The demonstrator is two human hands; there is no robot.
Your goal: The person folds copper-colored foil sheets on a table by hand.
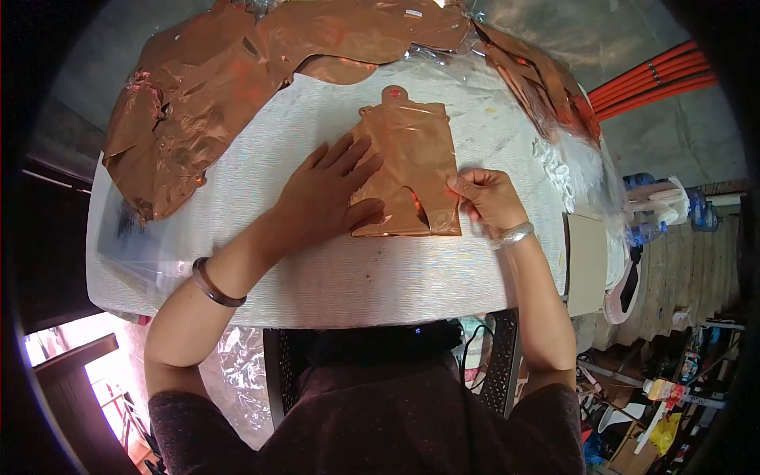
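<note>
The folded copper-coloured foil balloon (416, 158) lies flat on the bench (372, 285). The left hand (332, 178) rests over its left edge, fingers spread; the right hand's (487, 194) fingers pinch its right edge. Light, even pressure should keep the layers square without creasing.

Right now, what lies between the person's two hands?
The head view shows the flat copper-coloured foil piece between the left hand and the right hand.
</note>
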